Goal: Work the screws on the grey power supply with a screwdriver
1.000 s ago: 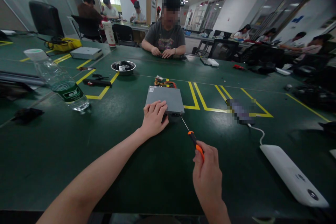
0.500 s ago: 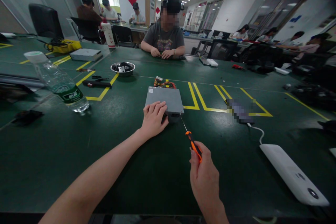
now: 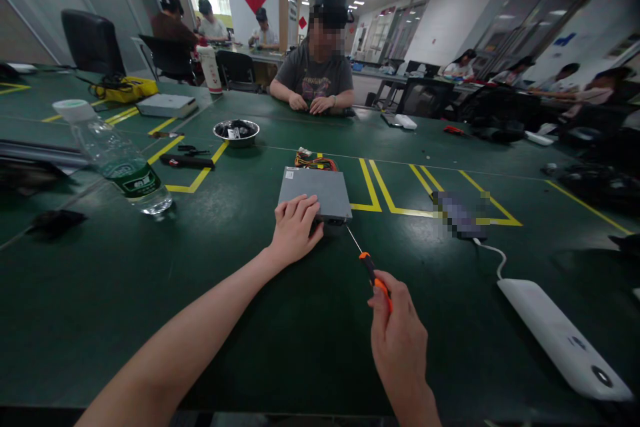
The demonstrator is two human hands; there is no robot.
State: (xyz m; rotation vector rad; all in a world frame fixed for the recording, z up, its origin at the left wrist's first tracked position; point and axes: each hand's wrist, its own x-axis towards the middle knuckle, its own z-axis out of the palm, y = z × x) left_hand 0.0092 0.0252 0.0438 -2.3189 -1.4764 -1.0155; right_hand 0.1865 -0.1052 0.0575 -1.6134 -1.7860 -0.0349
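A grey metal computer power supply (image 3: 320, 188) lies flat on the green table, its bundle of coloured wires (image 3: 316, 161) sticking out at the far side. My left hand (image 3: 297, 230) grips its near left corner, fingers on top and thumb against the front side. In my right hand (image 3: 400, 327) is an orange and black screwdriver (image 3: 369, 269), held by the handle. Its shaft points up and left, with the tip at the near right corner of the power supply; whether it sits on a screw I cannot tell.
To the left stand a water bottle (image 3: 133, 177) and a metal bowl (image 3: 237, 141) of small parts. A black tool (image 3: 187, 161) lies near the bowl. On the right, a phone (image 3: 459, 215) is cabled to a white power bank (image 3: 563, 340). A person (image 3: 315, 73) sits opposite.
My right hand and the screwdriver handle have shifted slightly right and down, while the tip stays by the same corner. My left hand keeps its hold on the power supply.
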